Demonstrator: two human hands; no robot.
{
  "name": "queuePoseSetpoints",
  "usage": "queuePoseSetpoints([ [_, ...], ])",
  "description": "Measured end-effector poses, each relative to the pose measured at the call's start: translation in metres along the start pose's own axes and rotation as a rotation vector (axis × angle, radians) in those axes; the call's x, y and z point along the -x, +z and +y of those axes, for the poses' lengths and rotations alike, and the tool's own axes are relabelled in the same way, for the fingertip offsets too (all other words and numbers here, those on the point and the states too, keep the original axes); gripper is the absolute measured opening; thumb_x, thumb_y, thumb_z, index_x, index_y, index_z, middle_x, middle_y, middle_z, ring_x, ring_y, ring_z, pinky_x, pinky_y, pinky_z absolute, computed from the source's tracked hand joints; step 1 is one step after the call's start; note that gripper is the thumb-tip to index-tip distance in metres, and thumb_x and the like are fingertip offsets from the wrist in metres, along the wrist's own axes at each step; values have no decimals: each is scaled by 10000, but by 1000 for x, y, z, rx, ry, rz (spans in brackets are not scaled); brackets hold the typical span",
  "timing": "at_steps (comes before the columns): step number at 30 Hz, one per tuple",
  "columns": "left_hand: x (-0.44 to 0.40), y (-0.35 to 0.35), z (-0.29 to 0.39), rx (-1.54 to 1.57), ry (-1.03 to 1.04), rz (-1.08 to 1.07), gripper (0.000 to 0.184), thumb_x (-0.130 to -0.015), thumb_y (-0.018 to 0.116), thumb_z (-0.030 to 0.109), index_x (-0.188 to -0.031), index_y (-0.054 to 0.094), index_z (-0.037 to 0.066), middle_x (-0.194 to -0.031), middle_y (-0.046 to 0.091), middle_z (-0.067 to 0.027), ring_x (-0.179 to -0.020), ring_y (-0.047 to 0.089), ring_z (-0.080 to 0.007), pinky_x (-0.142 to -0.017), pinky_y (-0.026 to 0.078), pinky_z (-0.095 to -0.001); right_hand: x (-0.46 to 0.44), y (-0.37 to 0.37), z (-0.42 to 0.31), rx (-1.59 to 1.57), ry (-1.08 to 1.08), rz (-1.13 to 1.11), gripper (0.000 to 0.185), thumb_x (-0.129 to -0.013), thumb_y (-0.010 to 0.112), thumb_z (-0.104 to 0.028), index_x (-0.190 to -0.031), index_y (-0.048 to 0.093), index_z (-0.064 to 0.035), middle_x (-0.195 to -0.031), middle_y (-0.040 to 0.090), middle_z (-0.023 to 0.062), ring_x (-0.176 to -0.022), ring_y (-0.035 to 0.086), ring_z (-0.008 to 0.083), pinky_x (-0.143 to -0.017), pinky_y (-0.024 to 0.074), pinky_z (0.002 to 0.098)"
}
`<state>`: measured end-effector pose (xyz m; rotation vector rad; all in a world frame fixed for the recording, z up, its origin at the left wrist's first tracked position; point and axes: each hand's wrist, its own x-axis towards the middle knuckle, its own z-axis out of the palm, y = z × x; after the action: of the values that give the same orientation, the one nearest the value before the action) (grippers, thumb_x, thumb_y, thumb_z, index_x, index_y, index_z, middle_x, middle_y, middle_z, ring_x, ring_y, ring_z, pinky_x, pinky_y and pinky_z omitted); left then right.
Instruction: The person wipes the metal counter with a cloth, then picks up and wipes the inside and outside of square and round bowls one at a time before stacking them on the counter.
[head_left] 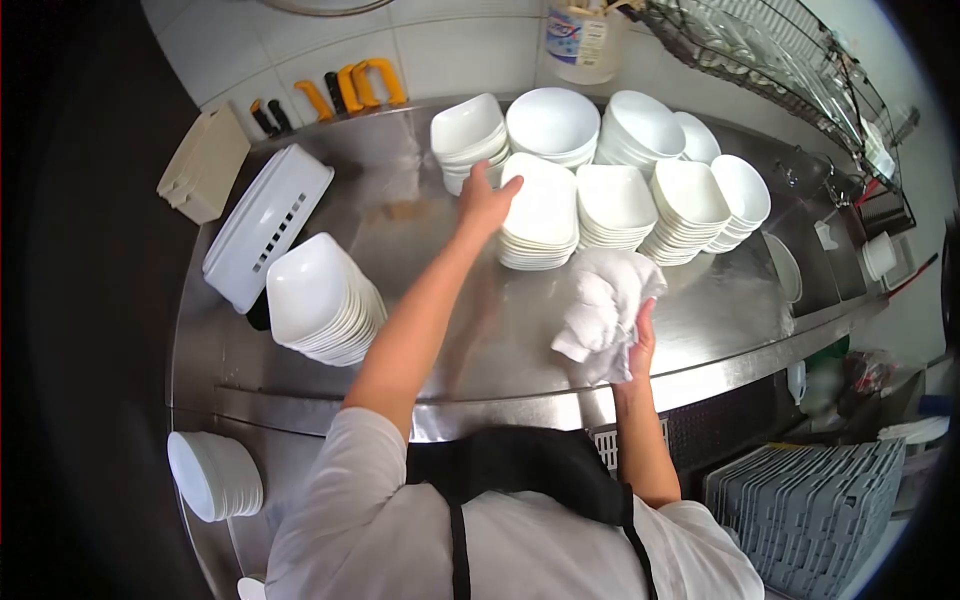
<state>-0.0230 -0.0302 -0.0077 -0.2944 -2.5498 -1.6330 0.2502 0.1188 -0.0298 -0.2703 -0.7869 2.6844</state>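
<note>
My left hand [486, 208] reaches to the back of the steel counter, thumb and a finger apart. It is at the left edge of a tall stack of white square bowls [540, 205], beside another stack of white bowls [468, 130]. Whether the fingers touch a rim I cannot tell, and nothing shows held in them. Near the counter's front, my right hand [642, 345] is closed on a bunched white cloth [605, 310]. The cloth hangs in front of more square bowls [615, 200] and hides most of that hand's fingers.
More stacked bowls [690, 205] and round bowls [553, 122] line the back. At left stand a leaning stack of square bowls [325, 300] and a white slotted bin [268, 228]. Knives [370, 84] are along the wall. A wire rack [760, 60] hangs upper right; grey crates [805, 515] stand lower right.
</note>
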Motion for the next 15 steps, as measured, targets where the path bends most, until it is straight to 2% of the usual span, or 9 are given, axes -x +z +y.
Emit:
queuePoseSetpoints([
  [4, -45, 15, -5, -285, -28, -246, 591, -908, 620, 357, -1362, 506, -2, -1284, 585, -274, -1211, 550, -407, -1032, 424, -449, 25, -31, -53, -157, -103, -58, 688, -987, 462, -554, -1442, 414, -40, -1366, 558, 141, -1232, 556, 291, -1067, 436, 439],
  [5, -52, 19, -3, -369, -33, -306, 534, -931, 591, 333, -1353, 529, 12, -1270, 595, -273, -1200, 555, -413, -1029, 425, -453, 28, -47, -59, -167, -159, 8, 701, -979, 468, -561, -1455, 403, -50, -1403, 530, 142, -1266, 529, 304, -1094, 407, 454],
  [6, -46, 19, 8, -353, 13, -234, 487, -945, 565, 309, -1343, 547, 30, -1261, 602, -266, -1188, 559, -416, -1022, 429, -459, 32, -56, -64, -222, -179, -13, 714, -973, 471, -569, -1474, 387, -67, -1446, 488, 151, -1301, 496, 331, -1098, 401, 496],
  [8, -29, 17, 27, -324, 96, -94, 406, -974, 513, 261, -1323, 584, 65, -1243, 614, -251, -1164, 568, -424, -1008, 436, -471, 35, -66, -72, -225, -247, -35, 726, -972, 464, -577, -1483, 372, -69, -1455, 479, 149, -1301, 494, 338, -1096, 400, 499],
  [9, -26, 16, 33, -318, 228, -46, 374, -981, 516, 192, -1336, 576, 92, -1238, 623, -231, -1154, 579, -411, -967, 473, -453, 35, -68, -74, -222, -237, -42, 728, -975, 456, -577, -1489, 361, -70, -1462, 470, 148, -1301, 493, 341, -1092, 402, 501],
  [12, -10, 5, 66, -249, 351, -151, 390, -937, 537, 64, -1323, 592, 90, -1254, 611, -239, -1157, 586, -388, -941, 503, -428, 25, -73, -78, -262, -182, -89, 722, -978, 453, -571, -1490, 360, -70, -1461, 470, 151, -1303, 492, 342, -1094, 401, 501],
  [15, -4, 3, 68, -459, 899, 52, 464, -869, 550, -41, -1305, 613, 106, -1279, 593, -244, -1162, 592, -368, -943, 512, -408, -6, -90, -74, -53, -174, 10, 670, -993, 479, -501, -1470, 378, -42, -1425, 502, 142, -1260, 522, 326, -1077, 411, 473],
])
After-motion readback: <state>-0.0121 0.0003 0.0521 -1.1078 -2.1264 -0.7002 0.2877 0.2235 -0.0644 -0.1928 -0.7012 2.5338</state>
